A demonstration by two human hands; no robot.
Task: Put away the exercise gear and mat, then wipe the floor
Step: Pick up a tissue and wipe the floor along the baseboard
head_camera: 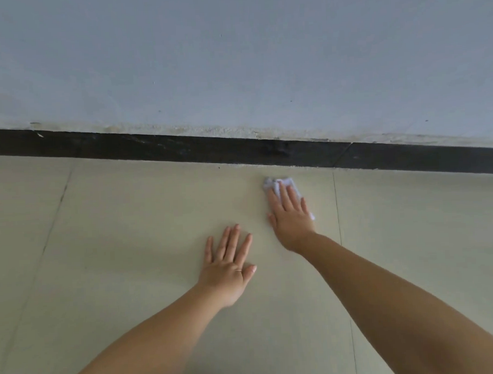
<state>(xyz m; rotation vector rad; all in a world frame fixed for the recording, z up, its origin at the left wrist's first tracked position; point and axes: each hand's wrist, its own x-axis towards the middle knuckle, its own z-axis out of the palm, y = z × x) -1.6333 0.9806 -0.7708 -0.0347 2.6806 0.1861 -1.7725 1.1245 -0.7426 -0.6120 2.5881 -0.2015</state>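
From my remote seat, my left hand lies flat on the floor, fingers spread, holding nothing, I judge as a brace. My right hand presses a white cloth under straight fingers, near the dark skirting. No gear or mat shows, so I judge wiping underway.

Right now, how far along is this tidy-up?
Done, it seems: no exercise gear or mat is in view. In hand: the right hand presses a white cloth flat on the tiled floor near the dark skirting, while the left hand rests flat. How much floor is left cannot be told.
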